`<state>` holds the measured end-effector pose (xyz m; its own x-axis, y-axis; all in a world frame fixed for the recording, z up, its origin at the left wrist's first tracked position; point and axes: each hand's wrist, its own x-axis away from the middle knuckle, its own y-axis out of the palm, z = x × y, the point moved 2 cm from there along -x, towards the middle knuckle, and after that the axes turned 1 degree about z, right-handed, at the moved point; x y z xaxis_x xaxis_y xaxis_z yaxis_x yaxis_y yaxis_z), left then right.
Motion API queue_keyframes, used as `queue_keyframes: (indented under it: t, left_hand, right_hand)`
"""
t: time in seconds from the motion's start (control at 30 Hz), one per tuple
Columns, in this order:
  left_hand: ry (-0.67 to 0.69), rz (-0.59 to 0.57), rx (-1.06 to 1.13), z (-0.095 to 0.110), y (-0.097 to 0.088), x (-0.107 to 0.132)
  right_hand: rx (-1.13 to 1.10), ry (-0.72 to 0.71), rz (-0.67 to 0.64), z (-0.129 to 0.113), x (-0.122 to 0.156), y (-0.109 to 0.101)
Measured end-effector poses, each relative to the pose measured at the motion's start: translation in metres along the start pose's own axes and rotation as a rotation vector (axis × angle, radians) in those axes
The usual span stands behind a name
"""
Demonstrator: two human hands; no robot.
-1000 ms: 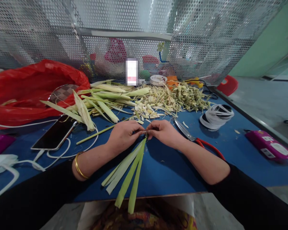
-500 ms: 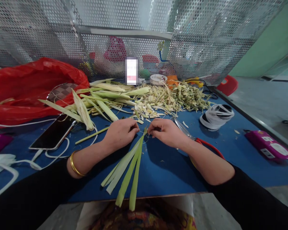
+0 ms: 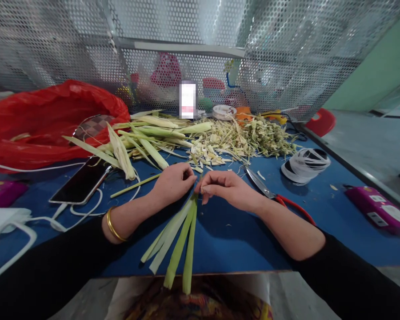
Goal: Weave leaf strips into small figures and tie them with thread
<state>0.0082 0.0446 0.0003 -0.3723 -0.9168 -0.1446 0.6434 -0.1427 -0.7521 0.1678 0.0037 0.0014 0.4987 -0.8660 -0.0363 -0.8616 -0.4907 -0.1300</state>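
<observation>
Strips of flat, pale-green leaf (image 3: 181, 243) lay fanned on the blue table (image 3: 246, 249), their gathered narrow end between your hands, two broad tips hanging past the near edge. Your bare left hand (image 3: 175, 182) was loosely curled just beside that end, thumb near the forefinger; whether it pinched anything could not be told. Your bare right hand (image 3: 228, 189) had thumb and fingertips drawn together at the gathered end, though what they gripped, if anything, was too small to make out.

The likeliest trouble was the fan slipping apart, had your fingers slackened there; a sharp tug might have split a strip, and your lap might have dragged the overhanging tips askew.

Steel scissors with red handles (image 3: 272, 194) lay close by your right forearm (image 3: 290, 226), where a sideways sweep could have knocked them. Farther right sat a spool of white cord (image 3: 305, 166). Ahead, long green husks (image 3: 163, 132) and a shredded straw-coloured heap (image 3: 233, 140) limited forward reach. Leftward, a dark-screened phone (image 3: 82, 182), its white cable (image 3: 59, 210) and a crumpled red plastic bag (image 3: 96, 98) crowded your elbow.
</observation>
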Motion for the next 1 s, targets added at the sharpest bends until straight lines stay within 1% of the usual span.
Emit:
queue_keyframes:
  t: [0.07, 0.17, 0.23, 0.3, 0.4, 0.53, 0.63, 0.7, 0.73, 0.8, 0.87, 0.93, 1.0]
  left_hand:
    - [-0.106, -0.033, 0.269, 0.0, 0.002, 0.0]
    - [-0.276, -0.136, 0.687, -0.001, 0.008, 0.001]
    - [-0.324, -0.211, 0.868, -0.001, 0.011, 0.002]
    - [-0.331, -0.253, 0.963, -0.001, 0.012, 0.002]
    - [-0.296, -0.268, 0.956, 0.002, 0.011, 0.004]
    - [-0.178, -0.256, 0.727, 0.006, 0.009, 0.004]
    - [-0.067, -0.204, 0.532, 0.004, 0.005, 0.002]
    - [-0.04, -0.144, 0.447, 0.0, 0.001, -0.002]
    - [-0.056, -0.119, 0.443, -0.002, -0.001, -0.003]
    - [-0.116, -0.093, 0.502, -0.005, -0.003, -0.005]
    - [-0.159, -0.111, 0.598, -0.006, -0.003, -0.005]
    - [-0.162, -0.152, 0.668, -0.004, 0.001, -0.004]
    - [-0.159, -0.19, 0.723, -0.001, 0.005, -0.001]
  right_hand:
    - [-0.025, 0.044, 0.001, 0.003, -0.001, 0.001]
    - [-0.016, 0.058, 0.058, 0.008, -0.003, -0.001]
    - [-0.007, 0.054, 0.078, 0.009, -0.004, -0.003]
    - [0.0, 0.047, 0.088, 0.008, -0.004, -0.004]
    - [0.004, 0.046, 0.083, 0.006, -0.004, -0.005]
    - [0.047, 0.063, 0.059, 0.006, -0.003, -0.005]
    - [0.141, 0.055, 0.061, 0.008, -0.003, -0.007]
    - [0.209, 0.063, 0.076, 0.011, -0.003, -0.009]
    - [0.223, 0.068, 0.09, 0.013, -0.003, -0.01]
    - [0.223, 0.064, 0.14, 0.016, -0.004, -0.012]
    - [0.246, 0.04, 0.209, 0.016, -0.004, -0.014]
    - [0.357, 0.029, 0.261, 0.015, -0.004, -0.013]
    - [0.525, 0.03, 0.27, 0.013, -0.004, -0.011]
